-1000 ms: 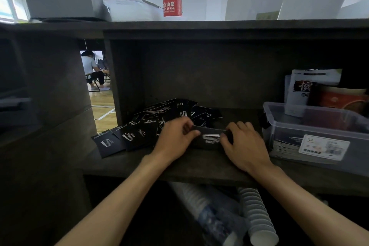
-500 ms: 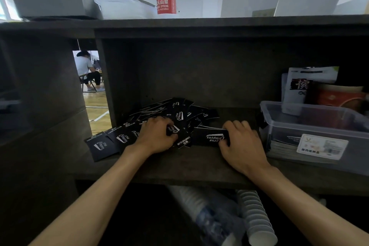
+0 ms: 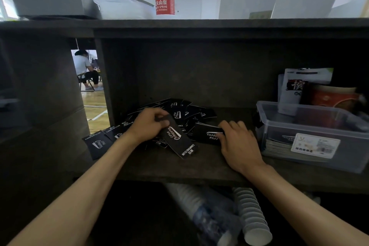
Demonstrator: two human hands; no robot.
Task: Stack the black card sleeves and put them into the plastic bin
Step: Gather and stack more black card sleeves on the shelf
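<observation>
1. Card sleeves, loose heap: black, printed white, fanned across the middle of the shelf; a few strays lie off to the left, one overhanging the shelf's left edge.
2. Card sleeve, single: lifted at a tilt, near end pointing toward you, pinched at its far end.
3. Stack, small: squared pile just right of the heap, near the plastic bin but apart from it.
4. Risk: your pinch takes one end only, so the sleeve could swing or slip on the way to the stack. Likely cause: slick card and a thin hold.
5. Risk: the stack may skew if the sleeve lands crooked; the overhanging stray could be knocked to the floor by your forearm.
6. Left hand: fingers curled, thumb and fingertips pinching the single sleeve.
7. Right hand: palm down, fingers bent over the stack's right end, gripping it in place.
8. Plastic bin: clear, labelled, lid off, already holding flat items; packets stand behind it.
</observation>
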